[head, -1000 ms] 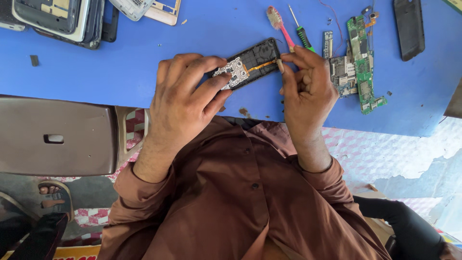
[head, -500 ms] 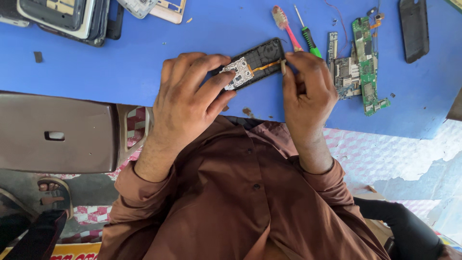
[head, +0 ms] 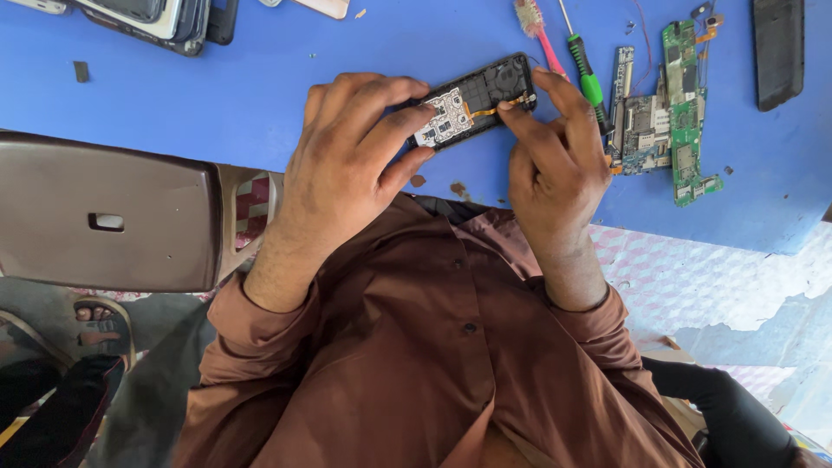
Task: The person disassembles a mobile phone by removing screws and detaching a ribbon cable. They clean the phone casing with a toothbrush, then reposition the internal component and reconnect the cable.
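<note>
An opened black phone (head: pixel 478 97) with its white circuit board and an orange flex cable exposed lies tilted on the blue table (head: pixel 217 95). My left hand (head: pixel 347 165) grips its left end, with fingers curled over the board. My right hand (head: pixel 555 156) pinches the phone's right end, and its fingertips rest by the orange cable. Both brown sleeves reach up from the bottom of the view.
To the right of the phone lie a green-handled screwdriver (head: pixel 588 80), a pink brush (head: pixel 536 28), green circuit boards (head: pixel 685 113) and a black phone (head: pixel 777 52). Stacked phone parts (head: pixel 165 17) sit at the top left. A brown chair (head: pixel 104 217) stands at the left, with a sandalled foot (head: pixel 100 319) below it.
My right fingertips have slid from beside the phone onto its right end by the orange cable. My left hand keeps its grip, and the phone has barely shifted.
</note>
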